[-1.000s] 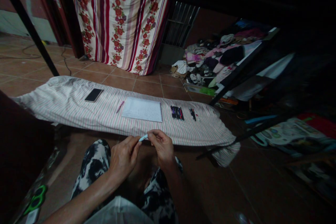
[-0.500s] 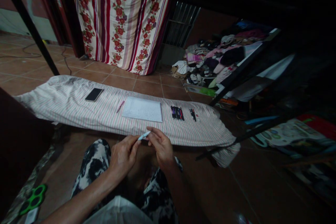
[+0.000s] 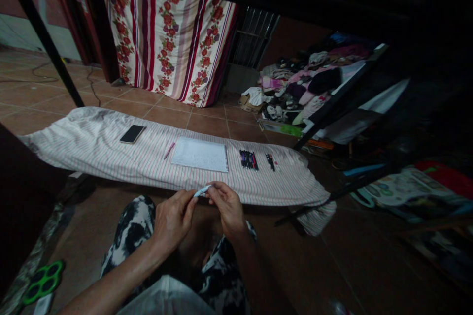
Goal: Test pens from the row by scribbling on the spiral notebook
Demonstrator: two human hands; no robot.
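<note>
Evidently, the step in hand is a two-handed handling of a light-blue pen-like piece (image 3: pixel 201 191), held up in front of the person by the near edge of the surface (image 3: pixel 103 152); the left hand (image 3: pixel 172 214) has its grip pinching one end between thumb and fingers; the right hand (image 3: pixel 229 209) has its grip pinching the other; whatever the next move, it likely calls for a steady left pinch and fine right fingertip control.

Striped cloth covers the surface; on it lie, from left to right, a phone (image 3: pixel 133 134), a pink pen (image 3: pixel 169 150) just beside a spiral notebook (image 3: pixel 199 153), a row of dark pens (image 3: pixel 249 160) and a smaller dark cluster (image 3: pixel 271 161), too small to identify; beyond, a floral curtain (image 3: pixel 172 39) hangs over the tiled floor (image 3: pixel 166 115); clothes (image 3: pixel 306 78) are heaped to its right.
</note>
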